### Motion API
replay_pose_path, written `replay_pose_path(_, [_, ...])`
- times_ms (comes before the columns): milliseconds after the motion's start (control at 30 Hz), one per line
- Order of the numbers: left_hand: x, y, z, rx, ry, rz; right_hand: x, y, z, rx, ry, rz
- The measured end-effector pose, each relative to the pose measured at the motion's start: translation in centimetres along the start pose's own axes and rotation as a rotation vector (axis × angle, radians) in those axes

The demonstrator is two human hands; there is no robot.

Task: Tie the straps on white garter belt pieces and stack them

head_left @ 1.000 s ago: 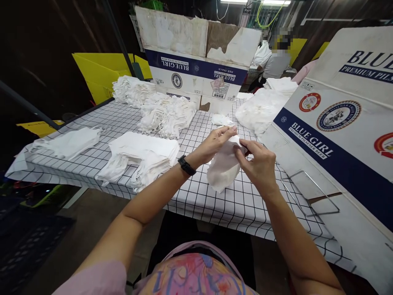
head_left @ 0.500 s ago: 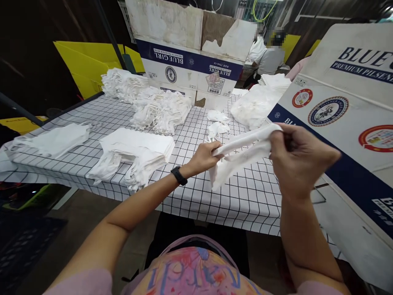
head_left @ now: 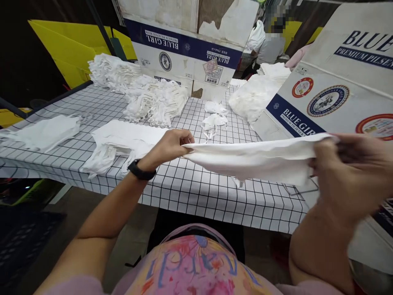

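Observation:
A piece of white cloth (head_left: 251, 157) is stretched almost level above the front of the table. My left hand (head_left: 172, 147) pinches its left end between thumb and fingers. At its right end my right hand (head_left: 353, 172) is closed on the cloth, a little blurred. The cloth sags in a fold along its lower side, and a small piece of it dangles near the middle. Just left of my left hand lies a flat stack of white cloth pieces (head_left: 129, 133) with straps hanging toward the table edge.
Several white cloth heaps (head_left: 156, 102) lie on the checked tablecloth (head_left: 202, 192). A cardboard sheet (head_left: 184, 45) stands at the back and a large cardboard box (head_left: 331, 82) at the right. Small white scraps (head_left: 215, 119) sit mid-table. Another person (head_left: 272, 47) is beyond.
My hands have moved apart, left hand leftward and right hand rightward and nearer. The cloth between them is now drawn out longer and flatter. The view has shifted slightly.

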State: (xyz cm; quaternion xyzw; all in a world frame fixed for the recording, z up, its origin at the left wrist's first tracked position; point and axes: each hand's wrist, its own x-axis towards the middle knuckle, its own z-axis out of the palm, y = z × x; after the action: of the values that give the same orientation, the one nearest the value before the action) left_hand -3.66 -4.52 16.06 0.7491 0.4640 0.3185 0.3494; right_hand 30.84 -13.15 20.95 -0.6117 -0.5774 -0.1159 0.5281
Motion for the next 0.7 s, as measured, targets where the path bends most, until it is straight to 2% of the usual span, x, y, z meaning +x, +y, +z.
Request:
replay_pose_path(33, [0.4,-1.1,-0.1,-0.015,-0.046,-0.035,-0.2,0.9,1.4,-0.021,-0.038,0.045])
replay_pose_path(100, [1.1,-3.6,0.3,0.049,-0.128,-0.12,-1.3,3.2,4.9,-0.044,-0.305,0.18])
replay_pose_path(167, [1.6,-6.1,1.6,0.235,-0.116,-0.198,-3.2,5.7,8.5,-0.082,-0.612,0.334])
replay_pose_path(200, [1.6,-7.1,2.4,0.324,-0.085,-0.206,-4.3,6.8,10.0,-0.14,-0.722,0.345])
replay_pose_path(233, [1.5,-7.8,3.3,0.401,-0.058,-0.185,-5.3,7.7,11.3,-0.18,-0.777,0.344])
replay_pose_path(333, [0.7,-8.5,5.6,0.521,-0.064,-0.049,-7.6,9.6,13.4,-0.23,-0.812,0.341])
replay_pose_path(433, [0.1,-7.8,6.8,0.511,-0.146,0.017,-8.0,10.4,13.9,-0.239,-0.798,0.305])
replay_pose_path(700, [1.1,-7.3,7.3,0.506,-0.301,-0.075,-7.4,11.1,15.0,-0.131,-0.868,0.159])
